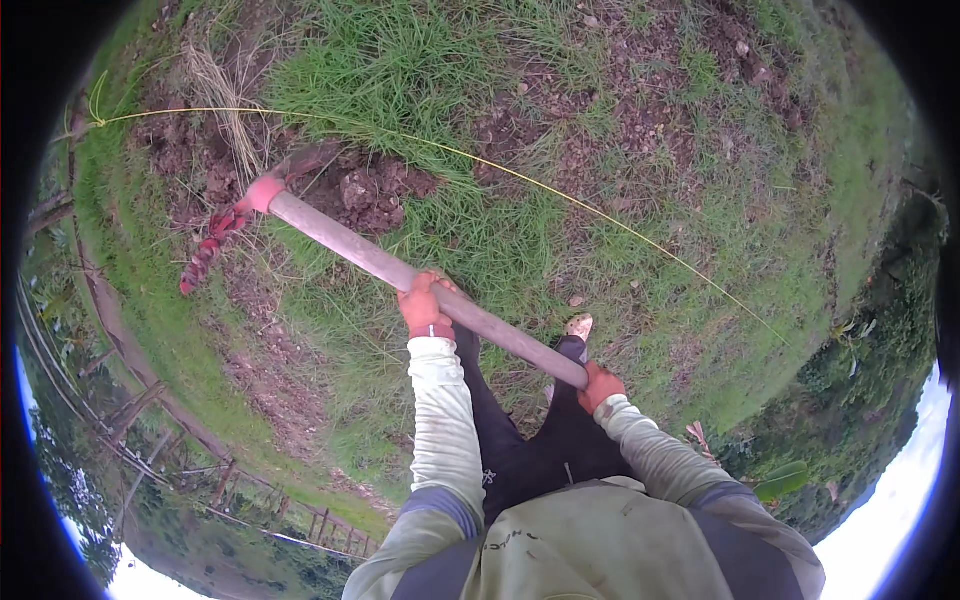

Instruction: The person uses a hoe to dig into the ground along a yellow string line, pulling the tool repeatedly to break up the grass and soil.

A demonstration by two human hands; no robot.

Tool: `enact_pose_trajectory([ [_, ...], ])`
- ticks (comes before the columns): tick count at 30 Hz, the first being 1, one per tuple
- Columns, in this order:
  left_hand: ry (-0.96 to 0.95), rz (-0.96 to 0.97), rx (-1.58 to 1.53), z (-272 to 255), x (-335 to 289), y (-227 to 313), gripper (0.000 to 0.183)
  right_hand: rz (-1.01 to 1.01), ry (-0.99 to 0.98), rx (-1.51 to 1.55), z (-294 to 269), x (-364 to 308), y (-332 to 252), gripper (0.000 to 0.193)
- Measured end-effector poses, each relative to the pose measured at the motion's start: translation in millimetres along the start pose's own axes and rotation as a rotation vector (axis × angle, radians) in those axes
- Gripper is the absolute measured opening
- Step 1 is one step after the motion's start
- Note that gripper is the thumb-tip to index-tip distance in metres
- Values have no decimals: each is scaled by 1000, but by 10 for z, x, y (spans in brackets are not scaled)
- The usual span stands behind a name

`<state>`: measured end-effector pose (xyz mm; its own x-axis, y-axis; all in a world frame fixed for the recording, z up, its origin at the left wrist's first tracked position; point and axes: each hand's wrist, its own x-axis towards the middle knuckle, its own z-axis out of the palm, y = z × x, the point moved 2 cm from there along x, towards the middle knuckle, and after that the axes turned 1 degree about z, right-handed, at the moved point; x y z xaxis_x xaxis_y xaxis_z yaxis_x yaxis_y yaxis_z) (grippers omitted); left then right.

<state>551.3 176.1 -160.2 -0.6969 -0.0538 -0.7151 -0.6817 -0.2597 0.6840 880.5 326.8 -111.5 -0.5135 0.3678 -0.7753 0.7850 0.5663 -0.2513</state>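
A pickaxe [350, 250] slants across the view, its long wooden handle running from the upper left down to the right. My left hand [425, 303] is closed around the middle of the handle. Near the butt end, my right hand [600, 386] grips it as well. The pinkish-red head sits at the far left, one arm worn red and the other brown, close over a patch of loose dark soil [375, 195]. Whether the head touches the ground I cannot tell.
A yellow string [560, 193] stretches across the grass beyond my feet, from far left to right. Dry stalks [225, 105] lie beside the dug soil. My shoe [579, 325] shows below the handle. A wooden fence [135, 410] runs along the left; bushes [860, 370] grow at right.
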Motion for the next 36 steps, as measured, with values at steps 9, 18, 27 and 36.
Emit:
enact_pose_trajectory([
  [9,-12,803,27,328,-1777,2653,23,-593,115,300,-934,320,-1473,30],
  [18,46,1193,-28,1283,-2322,1333,12,-733,188,267,-1510,1057,20,22],
  [27,116,-167,316,1594,-1448,-3765,39,21,-198,27,-326,-375,3404,49],
  [36,-97,-329,341,1229,-655,-2680,12,-167,-304,163,-749,-905,2590,41],
])
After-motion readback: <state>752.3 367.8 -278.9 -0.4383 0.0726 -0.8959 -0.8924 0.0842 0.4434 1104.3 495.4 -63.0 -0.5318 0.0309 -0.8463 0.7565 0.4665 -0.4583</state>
